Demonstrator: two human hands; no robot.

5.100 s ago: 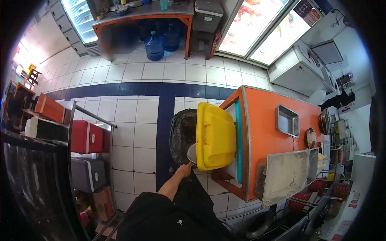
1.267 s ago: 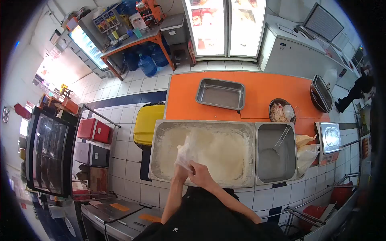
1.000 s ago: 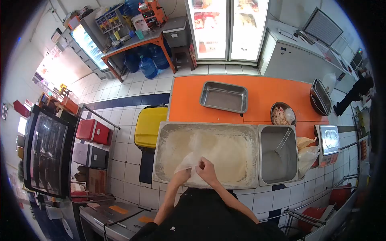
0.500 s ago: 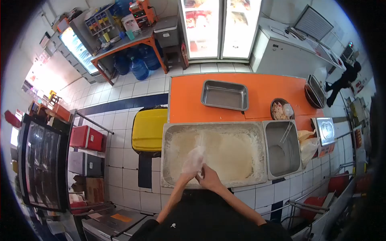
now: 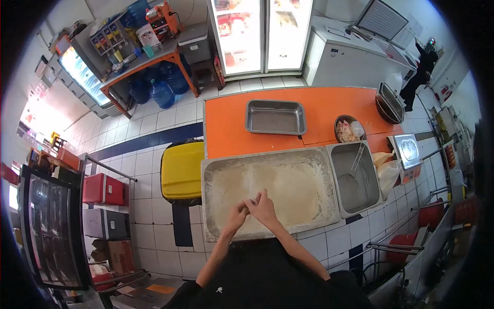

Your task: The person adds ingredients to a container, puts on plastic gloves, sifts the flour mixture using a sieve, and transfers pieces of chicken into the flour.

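My left hand [image 5: 236,215] and my right hand [image 5: 262,208] meet over the near part of a large metal tray [image 5: 206,206]. Pale, flour-like powder [image 5: 288,193] covers the tray's bottom. The fingers of both hands are closed and pinched together at the tips. A thin, clear piece of plastic [image 5: 251,180] shows faintly above the fingertips, and its outline is hard to make out. Neither hand appears to touch the powder.
Right of the tray sits a deep metal pan [image 5: 355,180] with a wire-handled tool. An empty metal pan [image 5: 275,117] and a bowl of raw-looking pieces [image 5: 346,131] rest on the orange table [image 5: 221,110]. A scale [image 5: 406,149] stands right; a yellow-lidded bin [image 5: 182,170] left. Another person [image 5: 422,72] stands far right.
Clear plastic that covered my left hand is off it now, and that hand looks bare. My right hand has risen a little, fingertips meeting the left's. The view has shifted slightly.
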